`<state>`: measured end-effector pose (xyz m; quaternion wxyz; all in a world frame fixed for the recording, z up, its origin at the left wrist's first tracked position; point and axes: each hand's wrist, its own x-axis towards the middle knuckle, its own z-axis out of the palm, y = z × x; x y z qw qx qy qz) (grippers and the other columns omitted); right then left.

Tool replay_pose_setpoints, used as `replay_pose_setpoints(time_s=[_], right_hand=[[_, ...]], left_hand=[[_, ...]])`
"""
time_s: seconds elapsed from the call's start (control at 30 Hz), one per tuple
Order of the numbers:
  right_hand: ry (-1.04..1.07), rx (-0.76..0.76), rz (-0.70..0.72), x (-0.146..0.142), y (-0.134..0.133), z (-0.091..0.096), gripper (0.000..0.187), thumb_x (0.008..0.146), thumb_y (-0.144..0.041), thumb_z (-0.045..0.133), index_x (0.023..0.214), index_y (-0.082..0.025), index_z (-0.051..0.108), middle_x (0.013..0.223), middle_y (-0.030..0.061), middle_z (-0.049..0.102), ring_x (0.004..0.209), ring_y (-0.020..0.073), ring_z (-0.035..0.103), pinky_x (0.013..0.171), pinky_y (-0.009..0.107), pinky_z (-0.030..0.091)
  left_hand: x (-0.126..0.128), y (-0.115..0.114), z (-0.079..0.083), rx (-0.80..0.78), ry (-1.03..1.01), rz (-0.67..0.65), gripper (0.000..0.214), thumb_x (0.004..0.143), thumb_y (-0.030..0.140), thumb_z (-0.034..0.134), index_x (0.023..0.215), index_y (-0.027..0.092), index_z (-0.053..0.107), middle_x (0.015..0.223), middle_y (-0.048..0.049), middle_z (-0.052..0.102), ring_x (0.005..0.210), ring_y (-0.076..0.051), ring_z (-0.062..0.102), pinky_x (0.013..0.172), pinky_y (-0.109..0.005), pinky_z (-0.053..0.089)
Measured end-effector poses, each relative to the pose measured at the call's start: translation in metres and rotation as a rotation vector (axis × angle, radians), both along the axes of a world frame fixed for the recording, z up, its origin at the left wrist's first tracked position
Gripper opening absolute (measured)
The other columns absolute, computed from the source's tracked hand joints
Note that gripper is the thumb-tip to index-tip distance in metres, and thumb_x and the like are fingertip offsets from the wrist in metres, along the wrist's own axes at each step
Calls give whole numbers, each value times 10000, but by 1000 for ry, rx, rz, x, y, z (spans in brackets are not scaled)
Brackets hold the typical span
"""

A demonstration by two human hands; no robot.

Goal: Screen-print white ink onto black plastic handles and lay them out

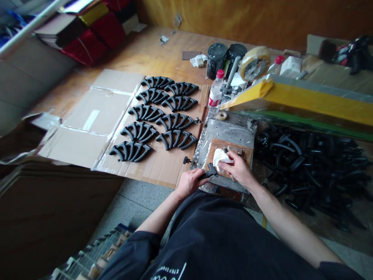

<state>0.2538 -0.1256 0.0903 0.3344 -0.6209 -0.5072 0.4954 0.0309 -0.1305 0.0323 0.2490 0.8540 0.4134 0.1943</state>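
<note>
My left hand is closed around a black curved plastic handle at the near edge of a metal plate. My right hand pinches a crumpled white cloth and presses it against the handle, over a brown wooden block fixed on the plate. Both hands sit close together, touching the same handle.
Rows of black handles lie in groups on flattened cardboard to the left. A loose heap of black handles fills the right. A yellow screen frame, a plastic bottle, black jars and a tape roll stand behind.
</note>
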Motion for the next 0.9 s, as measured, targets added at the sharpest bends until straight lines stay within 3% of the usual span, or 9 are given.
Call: replay_pose_setpoints(time_s=[0.1, 0.23, 0.4, 0.53, 0.6, 0.7, 0.9], right_hand=[[-160, 56, 59, -8, -2, -2, 288, 745, -417, 659, 729, -204, 466, 649, -59, 490, 582, 99, 456, 556, 213, 342], [-296, 122, -151, 3, 7, -11, 261, 748, -378, 642, 700, -204, 454, 636, -49, 493, 598, 109, 461, 573, 220, 342], [-210, 93, -532, 79, -16, -7, 298, 724, -456, 670, 766, -193, 534, 643, -29, 564, 540, 117, 487, 491, 221, 369], [-273, 184, -878, 140, -44, 1, 353, 666, -468, 717, 807, -166, 601, 725, 14, 636, 574, 142, 542, 499, 244, 427], [-285, 236, -939, 152, -47, 2, 368, 654, -456, 730, 839, -160, 613, 739, 16, 647, 571, 143, 549, 521, 258, 442], [-254, 237, -808, 139, -34, -3, 379, 640, -464, 739, 824, -162, 602, 718, 7, 639, 584, 150, 551, 552, 268, 441], [-345, 300, -320, 64, 14, -34, 241, 742, -397, 659, 720, -194, 531, 721, -2, 577, 674, 156, 534, 635, 264, 409]], left_hand=[[9, -3, 17, 33, -65, -63, 335, 904, 490, 504, 813, 181, 597, 696, -7, 629, 627, -107, 589, 590, -205, 397], [28, -8, 35, -2, -117, -186, 354, 907, 497, 493, 784, 179, 585, 663, -9, 616, 589, -102, 574, 564, -206, 391], [80, -9, 38, -131, 6, -147, 341, 898, 524, 490, 883, 198, 589, 726, -14, 677, 652, -150, 652, 562, -226, 440], [139, -10, 45, -84, -15, -315, 351, 922, 487, 461, 1085, 207, 596, 934, -47, 717, 857, -184, 681, 722, -275, 519], [158, -9, 48, -2, -81, -386, 388, 934, 458, 452, 1196, 197, 567, 1062, -66, 701, 945, -184, 659, 837, -305, 517], [157, -6, 43, 89, -109, -350, 358, 946, 399, 446, 1204, 190, 578, 1079, -70, 691, 944, -178, 637, 876, -331, 506], [103, 4, 5, 150, -36, -70, 342, 941, 276, 458, 1264, 211, 551, 1294, -83, 607, 1119, -211, 574, 949, -400, 481]])
